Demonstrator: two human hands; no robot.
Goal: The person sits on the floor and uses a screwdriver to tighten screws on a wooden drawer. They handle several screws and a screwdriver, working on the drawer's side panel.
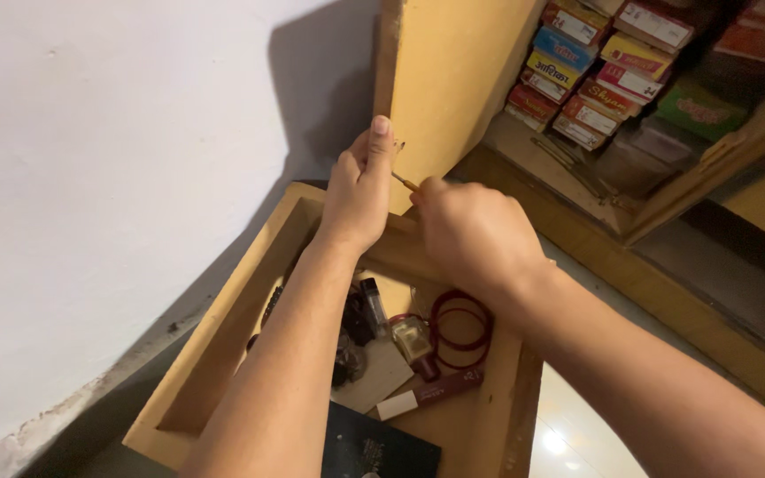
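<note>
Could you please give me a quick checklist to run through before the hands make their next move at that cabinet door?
1. Left hand braced against the yellow wooden door, thumb up: ok.
2. Right hand closed around the thin tool: ok.
3. Tool tip seated at the door's edge: cannot tell, the left hand hides it.
4. Open wooden drawer under the forearms, red bangles and a small bottle lying loose inside: not ok if anything drops.
5. Stacked small boxes on the shelf apart from both hands: ok.
</note>
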